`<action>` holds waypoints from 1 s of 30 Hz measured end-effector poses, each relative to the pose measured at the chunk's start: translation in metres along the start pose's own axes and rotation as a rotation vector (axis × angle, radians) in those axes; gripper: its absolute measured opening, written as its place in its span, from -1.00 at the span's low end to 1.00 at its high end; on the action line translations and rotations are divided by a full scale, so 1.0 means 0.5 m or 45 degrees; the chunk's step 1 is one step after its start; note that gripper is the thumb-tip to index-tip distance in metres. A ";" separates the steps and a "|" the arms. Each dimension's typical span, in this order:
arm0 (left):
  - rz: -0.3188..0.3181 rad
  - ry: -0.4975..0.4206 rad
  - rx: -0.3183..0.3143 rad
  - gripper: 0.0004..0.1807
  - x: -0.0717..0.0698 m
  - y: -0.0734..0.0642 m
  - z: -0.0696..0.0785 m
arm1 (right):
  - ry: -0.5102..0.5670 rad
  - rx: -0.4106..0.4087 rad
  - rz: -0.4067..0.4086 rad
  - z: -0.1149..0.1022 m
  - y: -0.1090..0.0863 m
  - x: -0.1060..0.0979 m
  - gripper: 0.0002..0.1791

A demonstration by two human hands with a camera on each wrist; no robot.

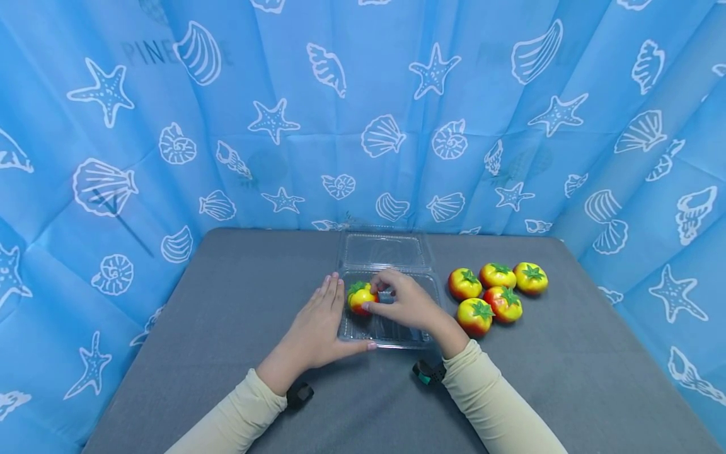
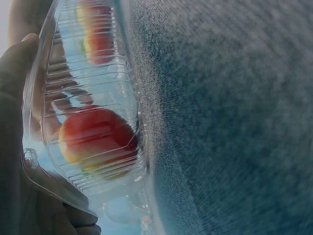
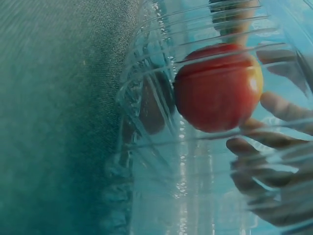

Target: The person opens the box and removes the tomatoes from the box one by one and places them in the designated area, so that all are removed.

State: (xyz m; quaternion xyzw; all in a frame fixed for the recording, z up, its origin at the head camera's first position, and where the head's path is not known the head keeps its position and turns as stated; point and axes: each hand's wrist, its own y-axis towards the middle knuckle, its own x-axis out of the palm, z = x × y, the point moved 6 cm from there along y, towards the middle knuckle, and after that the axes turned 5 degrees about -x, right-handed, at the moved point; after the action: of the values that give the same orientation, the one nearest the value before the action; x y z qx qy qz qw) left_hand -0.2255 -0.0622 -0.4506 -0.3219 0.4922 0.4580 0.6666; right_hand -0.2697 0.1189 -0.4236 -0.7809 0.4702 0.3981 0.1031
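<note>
A clear plastic clamshell box (image 1: 391, 337) lies on the table with its lid (image 1: 382, 251) folded back. Inside its left part sits a red-and-yellow tomato (image 1: 358, 301) with green leaves on top. My right hand (image 1: 407, 304) reaches into the box and pinches the tomato's right side with thumb and fingertips. Along the box's left wall rests my left hand (image 1: 317, 329), fingers straight and thumb stretched by the front edge. Through the ribbed plastic, the left wrist view shows the tomato (image 2: 98, 137) low in the box. From the right wrist, fingertips meet the tomato (image 3: 215, 88) at its side.
Several more tomatoes (image 1: 475, 316) stand in a cluster right of the box, close to my right forearm. A grey cloth covers the table (image 1: 249, 296). Behind it hangs a blue curtain (image 1: 351, 113) with a seashell print.
</note>
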 end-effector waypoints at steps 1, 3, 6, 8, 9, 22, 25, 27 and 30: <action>-0.004 0.005 -0.003 0.51 0.001 0.000 0.000 | -0.010 0.002 0.001 -0.001 0.000 0.000 -0.68; -0.008 0.016 -0.007 0.53 0.002 0.001 -0.001 | -0.025 0.008 -0.005 -0.003 -0.001 -0.001 -0.65; -0.016 0.023 -0.009 0.54 0.003 0.002 -0.001 | -0.028 0.020 -0.018 -0.004 -0.003 0.000 -0.54; -0.016 0.012 -0.005 0.54 0.002 0.001 -0.002 | -0.022 0.034 -0.031 -0.002 -0.003 0.001 -0.45; -0.017 0.008 -0.003 0.54 0.002 0.001 -0.002 | -0.020 0.038 -0.036 -0.001 -0.003 0.002 -0.42; -0.013 -0.012 0.006 0.52 -0.002 -0.001 -0.001 | -0.005 -0.005 -0.110 0.000 -0.001 0.013 -0.38; -0.016 -0.015 0.003 0.52 -0.002 -0.002 0.000 | -0.009 -0.006 -0.113 0.000 0.000 0.013 -0.39; -0.016 -0.015 0.000 0.52 -0.002 -0.002 0.001 | -0.008 -0.003 -0.117 0.000 0.000 0.013 -0.39; -0.012 -0.015 -0.002 0.51 -0.002 -0.002 0.001 | -0.004 -0.004 -0.119 0.000 -0.001 0.012 -0.39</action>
State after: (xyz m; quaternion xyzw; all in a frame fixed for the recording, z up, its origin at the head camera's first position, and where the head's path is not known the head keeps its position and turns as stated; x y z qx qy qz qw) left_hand -0.2245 -0.0623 -0.4496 -0.3220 0.4863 0.4572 0.6714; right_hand -0.2676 0.1152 -0.4281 -0.8016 0.4322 0.3948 0.1211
